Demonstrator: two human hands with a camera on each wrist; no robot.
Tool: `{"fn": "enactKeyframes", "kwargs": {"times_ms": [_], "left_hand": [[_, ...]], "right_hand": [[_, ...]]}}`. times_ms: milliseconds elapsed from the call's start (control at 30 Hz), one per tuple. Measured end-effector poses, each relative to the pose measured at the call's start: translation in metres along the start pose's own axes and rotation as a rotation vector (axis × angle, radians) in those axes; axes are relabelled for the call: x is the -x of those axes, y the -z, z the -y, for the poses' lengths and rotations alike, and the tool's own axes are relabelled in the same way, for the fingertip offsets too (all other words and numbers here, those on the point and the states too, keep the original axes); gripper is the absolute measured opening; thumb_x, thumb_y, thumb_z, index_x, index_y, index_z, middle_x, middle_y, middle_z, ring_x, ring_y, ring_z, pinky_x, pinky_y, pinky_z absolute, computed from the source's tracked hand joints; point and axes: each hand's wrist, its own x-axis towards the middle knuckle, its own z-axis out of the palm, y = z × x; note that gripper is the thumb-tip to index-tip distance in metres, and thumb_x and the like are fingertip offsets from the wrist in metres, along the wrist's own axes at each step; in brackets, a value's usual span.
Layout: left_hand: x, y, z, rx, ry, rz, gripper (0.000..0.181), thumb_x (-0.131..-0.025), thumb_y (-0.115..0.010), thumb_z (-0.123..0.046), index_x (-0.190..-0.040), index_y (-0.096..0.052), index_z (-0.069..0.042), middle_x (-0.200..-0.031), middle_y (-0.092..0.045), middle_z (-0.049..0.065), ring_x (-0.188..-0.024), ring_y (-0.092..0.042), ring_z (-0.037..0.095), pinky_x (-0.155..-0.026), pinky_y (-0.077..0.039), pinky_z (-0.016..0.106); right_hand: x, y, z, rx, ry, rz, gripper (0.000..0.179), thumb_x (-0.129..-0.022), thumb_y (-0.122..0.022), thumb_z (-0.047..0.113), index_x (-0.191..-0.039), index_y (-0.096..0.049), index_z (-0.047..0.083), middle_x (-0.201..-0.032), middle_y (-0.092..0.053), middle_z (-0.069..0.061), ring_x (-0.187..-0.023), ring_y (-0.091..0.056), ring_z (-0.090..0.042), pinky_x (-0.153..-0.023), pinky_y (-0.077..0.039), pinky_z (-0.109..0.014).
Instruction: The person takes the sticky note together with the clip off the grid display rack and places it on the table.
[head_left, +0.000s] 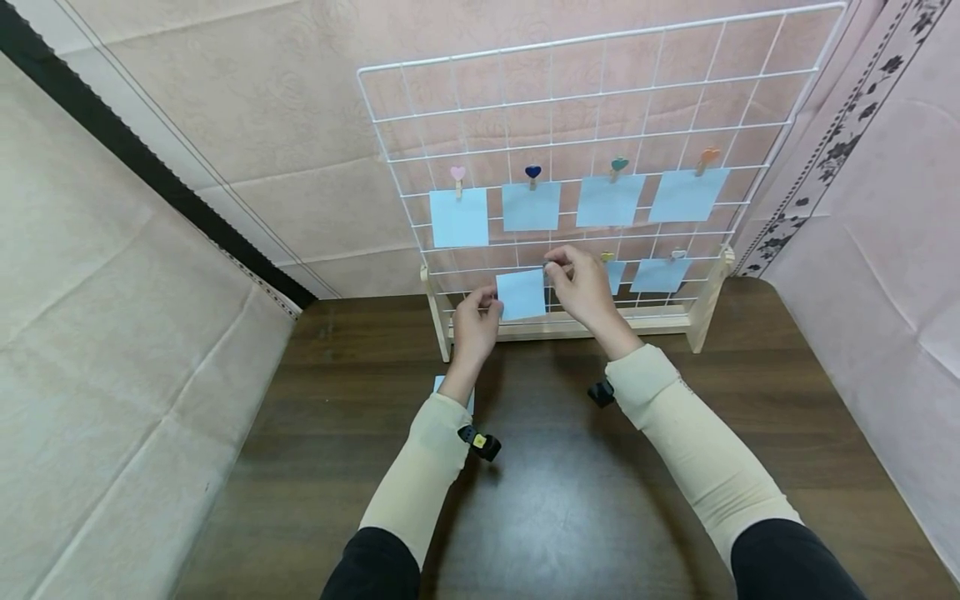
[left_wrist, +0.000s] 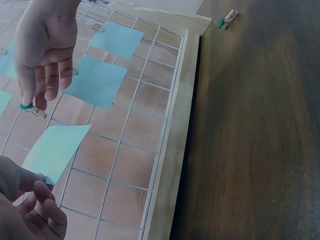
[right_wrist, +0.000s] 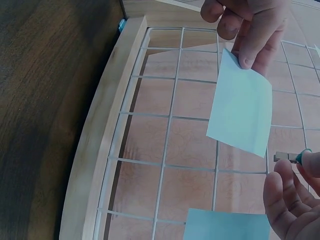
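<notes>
My left hand (head_left: pixel 477 323) pinches a light-blue paper sheet (head_left: pixel 521 295) by its left side, in front of the white wire grid (head_left: pixel 551 104). My right hand (head_left: pixel 583 287) is just to the right of that sheet. Between thumb and fingers it holds a small wooden clothespin (right_wrist: pixel 285 157) with a green end, near the sheet but apart from it in the right wrist view. In the left wrist view, the held sheet (left_wrist: pixel 59 150) slants over the wires, below the right hand (left_wrist: pixel 47 50).
Four blue sheets hang in a row from heart-topped clothespins, among them a dark blue clothespin (head_left: pixel 533 173). Lower right hangs another sheet (head_left: pixel 660 275). A wooden base (head_left: pixel 570 325) carries the grid. Paper (head_left: pixel 439 383) lies under the left wrist; a loose clothespin (left_wrist: pixel 229 19) lies on the table.
</notes>
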Motion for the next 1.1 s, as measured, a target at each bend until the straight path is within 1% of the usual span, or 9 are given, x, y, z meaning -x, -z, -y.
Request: {"fn": "enactKeyframes", "kwargs": {"times_ms": [233, 333, 500, 633, 733, 933, 1100], "left_hand": [[0.005, 0.001, 0.000, 0.012, 0.025, -0.002, 0.026, -0.103, -0.063, -0.002, -0.126, -0.071, 0.003, -0.107, -0.072, 0.018, -0.096, -0.066, 0.029, -0.083, -0.055, 0.040], [0.006, 0.001, 0.000, 0.016, 0.021, 0.001, 0.026, -0.102, -0.063, -0.002, -0.126, -0.072, 0.003, -0.107, -0.072, 0.018, -0.099, -0.067, 0.030, -0.086, -0.056, 0.042], [0.008, 0.002, 0.003, 0.010, 0.016, 0.004, 0.027, -0.102, -0.063, -0.002, -0.127, -0.071, 0.003, -0.108, -0.073, 0.020, -0.101, -0.067, 0.033, -0.087, -0.056, 0.045], [0.009, 0.003, 0.006, 0.014, 0.021, -0.006, 0.026, -0.102, -0.063, -0.002, -0.126, -0.072, 0.003, -0.106, -0.073, 0.019, -0.103, -0.068, 0.034, -0.087, -0.056, 0.046], [0.010, 0.003, 0.008, 0.014, 0.027, -0.007, 0.026, -0.101, -0.064, -0.002, -0.126, -0.072, 0.002, -0.105, -0.073, 0.018, -0.102, -0.067, 0.032, -0.084, -0.056, 0.043], [0.011, 0.004, 0.009, -0.001, 0.031, 0.014, 0.028, -0.103, -0.063, -0.004, -0.129, -0.071, 0.000, -0.106, -0.072, 0.018, -0.086, -0.066, 0.029, -0.070, -0.051, 0.034], [0.012, 0.005, 0.010, -0.004, 0.050, 0.017, 0.029, -0.103, -0.062, -0.004, -0.130, -0.070, 0.000, -0.106, -0.072, 0.017, -0.087, -0.066, 0.027, -0.070, -0.050, 0.031]], "right_hand": [[0.002, 0.000, -0.003, 0.002, -0.052, 0.019, 0.030, -0.112, -0.051, 0.018, -0.134, -0.064, 0.000, -0.122, -0.068, -0.018, -0.100, -0.066, -0.033, -0.082, -0.056, -0.047], [0.003, 0.001, -0.005, -0.006, -0.061, 0.017, 0.029, -0.112, -0.052, 0.018, -0.132, -0.064, 0.000, -0.120, -0.068, -0.018, -0.100, -0.066, -0.034, -0.082, -0.058, -0.048], [0.005, 0.001, -0.008, -0.029, -0.060, 0.010, 0.028, -0.112, -0.052, 0.017, -0.130, -0.064, -0.001, -0.118, -0.068, -0.020, -0.098, -0.068, -0.037, -0.082, -0.059, -0.048], [0.006, 0.002, -0.011, -0.034, -0.060, 0.007, 0.028, -0.111, -0.053, 0.016, -0.130, -0.064, -0.001, -0.117, -0.069, -0.020, -0.098, -0.068, -0.039, -0.081, -0.059, -0.048], [0.007, 0.003, -0.013, -0.036, -0.064, 0.008, 0.028, -0.111, -0.053, 0.016, -0.130, -0.064, -0.002, -0.117, -0.068, -0.020, -0.098, -0.068, -0.038, -0.082, -0.060, -0.047], [0.010, 0.005, -0.016, -0.028, -0.070, 0.003, 0.030, -0.112, -0.052, 0.016, -0.131, -0.063, -0.003, -0.117, -0.068, -0.021, -0.094, -0.069, -0.037, -0.078, -0.059, -0.045], [0.011, 0.006, -0.018, -0.017, -0.063, -0.005, 0.030, -0.112, -0.052, 0.015, -0.131, -0.063, -0.004, -0.115, -0.068, -0.021, -0.090, -0.070, -0.036, -0.076, -0.058, -0.044]]}}
